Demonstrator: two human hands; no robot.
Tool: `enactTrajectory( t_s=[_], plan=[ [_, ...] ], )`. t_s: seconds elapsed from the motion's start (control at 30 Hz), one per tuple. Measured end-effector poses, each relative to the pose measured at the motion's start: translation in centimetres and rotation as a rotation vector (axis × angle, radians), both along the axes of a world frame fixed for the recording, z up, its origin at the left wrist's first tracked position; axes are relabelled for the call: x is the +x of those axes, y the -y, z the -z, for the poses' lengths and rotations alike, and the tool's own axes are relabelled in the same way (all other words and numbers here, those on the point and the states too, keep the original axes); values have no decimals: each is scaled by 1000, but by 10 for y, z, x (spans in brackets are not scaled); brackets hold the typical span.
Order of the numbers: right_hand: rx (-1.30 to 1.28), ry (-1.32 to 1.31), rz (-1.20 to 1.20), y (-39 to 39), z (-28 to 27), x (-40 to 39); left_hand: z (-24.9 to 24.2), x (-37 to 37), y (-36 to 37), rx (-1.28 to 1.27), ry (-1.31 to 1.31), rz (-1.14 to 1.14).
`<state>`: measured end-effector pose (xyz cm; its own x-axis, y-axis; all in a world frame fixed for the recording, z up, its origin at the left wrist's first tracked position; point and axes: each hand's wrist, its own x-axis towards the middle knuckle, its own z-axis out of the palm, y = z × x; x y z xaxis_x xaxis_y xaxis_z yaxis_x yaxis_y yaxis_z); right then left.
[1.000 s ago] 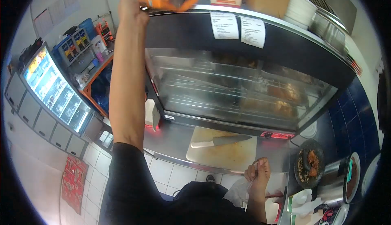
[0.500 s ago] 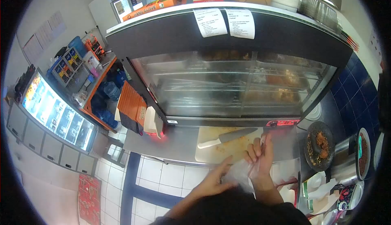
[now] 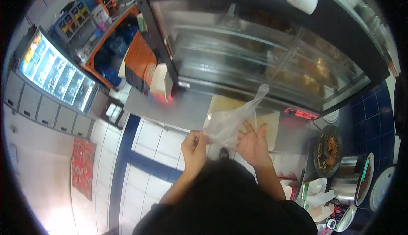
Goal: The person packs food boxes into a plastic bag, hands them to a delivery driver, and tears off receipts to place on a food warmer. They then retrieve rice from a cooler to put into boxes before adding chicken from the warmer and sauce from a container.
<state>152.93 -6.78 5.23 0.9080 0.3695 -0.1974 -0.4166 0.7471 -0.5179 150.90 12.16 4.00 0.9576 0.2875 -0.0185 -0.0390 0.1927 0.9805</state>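
Observation:
A translucent plastic glove (image 3: 227, 124) is stretched out between my hands, one of its fingers pointing up and to the right. My left hand (image 3: 195, 148) pinches its left edge with curled fingers. At the glove's right side is my right hand (image 3: 253, 143), palm up and fingers apart, with the fingertips at or just inside the glove's opening. Behind the glove a pale cutting board (image 3: 272, 122) lies on the steel counter (image 3: 191, 107), mostly covered by glove and hand.
A glass display cabinet (image 3: 238, 43) stands behind the board. Left of it are stacked orange boxes (image 3: 139, 63) and an open carton (image 3: 160, 81). To the right are a stone mortar (image 3: 328, 152), a steel pot (image 3: 346, 179) and food cartons (image 3: 316, 192).
The crumpled glove has been spread out and raised. My left hand has moved left and now pinches its edge; my right hand has opened and shifted slightly left. The head view has tilted.

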Motion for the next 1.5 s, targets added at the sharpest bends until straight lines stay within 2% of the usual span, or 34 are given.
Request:
enactTrajectory(
  t_s=[0.07,0.13,0.2,0.23,0.3,0.33,0.4,0.47,0.53,0.57,0.6,0.67,0.73,0.8,0.83,0.93,1.03,1.1,1.13,1.17,1.2,1.23,1.27,1.33,1.37,1.4,1.43,1.5],
  plan=[
    [-231,12,-167,-6,12,-17,-1,-2,1,146,-6,14],
    [-149,79,-154,-6,24,-24,8,-2,0,200,-21,33],
    [-411,97,-94,-8,27,-23,11,-2,1,325,57,105],
    [-407,83,-85,-12,26,-23,13,-3,1,363,59,125],
    [-535,113,201,-18,22,-23,14,-4,1,355,45,136],
    [-535,105,212,-15,28,-22,14,-3,2,344,41,130],
    [-289,-5,266,-4,46,-22,6,-3,-1,297,-57,184],
    [-339,14,269,4,52,-22,5,1,-3,249,-158,231],
    [-389,35,263,3,48,-21,15,7,-4,86,-281,228],
    [-438,-26,326,-3,34,-20,41,7,-9,319,-34,203],
    [-485,-87,391,-7,26,-19,28,9,-4,320,-34,205],
    [-502,-44,345,-2,24,-21,0,10,10,870,368,96],
    [-523,-1,290,4,27,-25,14,7,9,817,345,125],
    [-633,71,231,8,36,-28,29,8,5,328,55,238],
    [-637,67,230,8,36,-30,35,11,0,502,115,221],
    [-701,45,311,10,35,-38,24,12,-6,409,7,244],
    [-710,-71,289,15,43,-48,39,11,-8,413,-61,345],
    [-460,-323,456,16,67,-57,47,11,-7,412,-126,412],
    [-473,-349,466,16,75,-67,46,12,-6,523,-213,468],
    [-786,-262,691,14,81,-75,49,12,-4,631,-298,518],
    [-1101,-150,899,12,84,-82,54,10,-2,614,-315,525],
    [-1252,-23,1032,6,81,-92,61,10,0,644,-308,549],
    [-1263,-21,1014,8,73,-102,69,8,0,679,-300,566],
    [-1885,814,645,10,51,-118,83,0,3,662,-295,568],
    [-1882,802,643,2,37,-116,89,-5,6,471,-325,581],
    [-1984,900,435,-12,22,-107,91,-8,8,282,-349,591],
    [-2073,998,220,-20,15,-102,85,-8,9,288,-346,598],
    [-2128,980,184,-24,34,-103,66,-7,10,259,-450,679]
  ],
)
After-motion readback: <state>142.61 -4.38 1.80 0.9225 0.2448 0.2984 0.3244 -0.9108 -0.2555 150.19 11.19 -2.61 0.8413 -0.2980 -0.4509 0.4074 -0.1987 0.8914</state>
